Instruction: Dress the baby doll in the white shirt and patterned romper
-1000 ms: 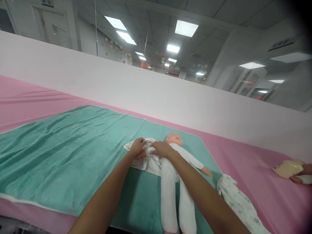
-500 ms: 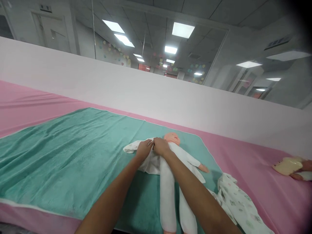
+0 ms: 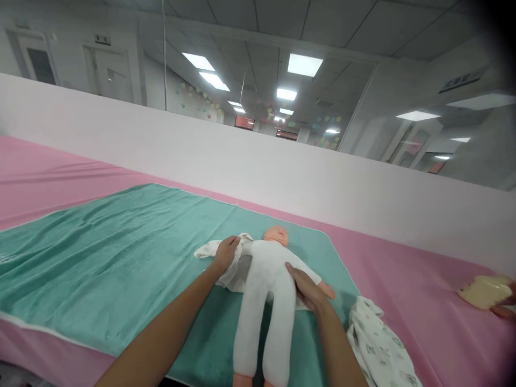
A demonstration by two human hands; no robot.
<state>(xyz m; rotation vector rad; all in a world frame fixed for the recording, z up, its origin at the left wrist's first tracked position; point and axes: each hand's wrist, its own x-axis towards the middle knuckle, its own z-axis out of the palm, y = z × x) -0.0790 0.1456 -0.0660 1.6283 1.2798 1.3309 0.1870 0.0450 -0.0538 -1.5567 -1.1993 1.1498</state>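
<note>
A baby doll (image 3: 266,290) in a white suit lies face up on a teal towel (image 3: 121,258). A white patterned garment (image 3: 226,269) is spread under the doll's left side. My left hand (image 3: 226,253) is closed on that garment beside the doll's shoulder. My right hand (image 3: 305,286) lies flat along the doll's right side, fingers stretched, partly tucked under the body.
The towel covers a pink sheet (image 3: 403,290) on a long table backed by a low white partition (image 3: 282,166). A second crumpled patterned garment (image 3: 379,349) lies at the towel's right edge. At the far right, another person's hand holds a cream item (image 3: 486,292).
My right hand left the doll's chest and moved down to its right side. My left hand stayed on the garment by the shoulder. The doll's torso now shows uncovered.
</note>
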